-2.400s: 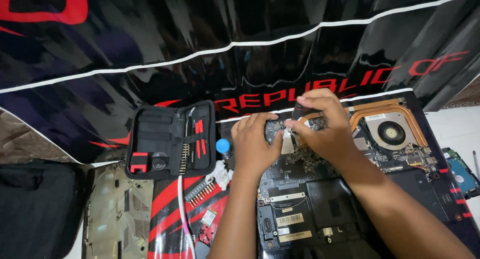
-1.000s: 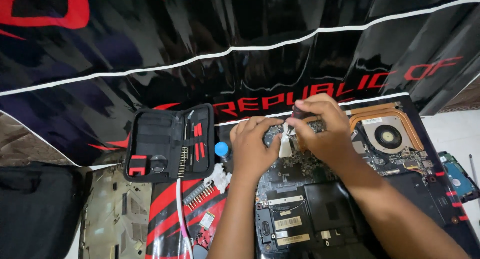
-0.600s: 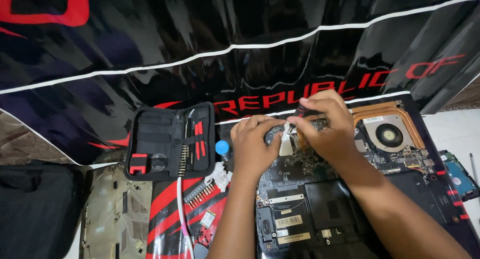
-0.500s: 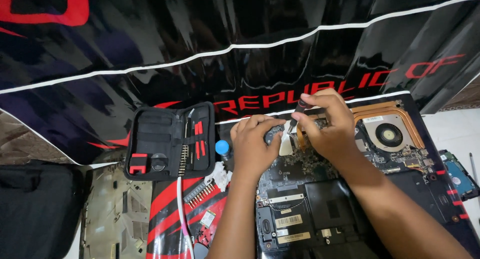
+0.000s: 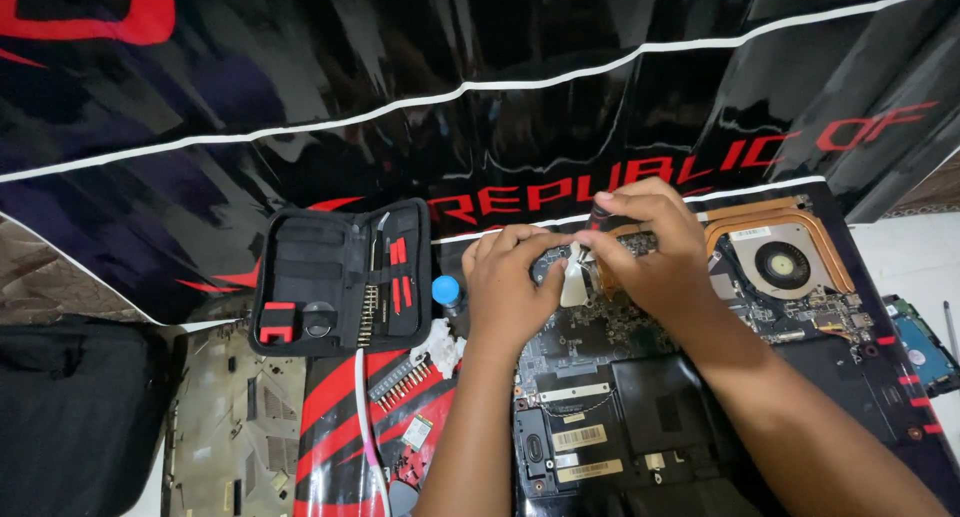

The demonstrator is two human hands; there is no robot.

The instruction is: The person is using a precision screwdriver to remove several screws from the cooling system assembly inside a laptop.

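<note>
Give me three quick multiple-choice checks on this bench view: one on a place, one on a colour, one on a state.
1. Where is the round cooling fan in the opened laptop?
A. upper right
B. lower left
C. centre

2. What colour is the cap of the small bottle beside the tool case?
A. yellow
B. blue
C. green

3. The black zip tool case is:
A. zipped shut
B. lying open
C. standing on edge

Answers: 1 A, the fan sits right of the right hand. 2 B, the cap is blue. 3 B, both halves lie flat, showing tools.
</note>
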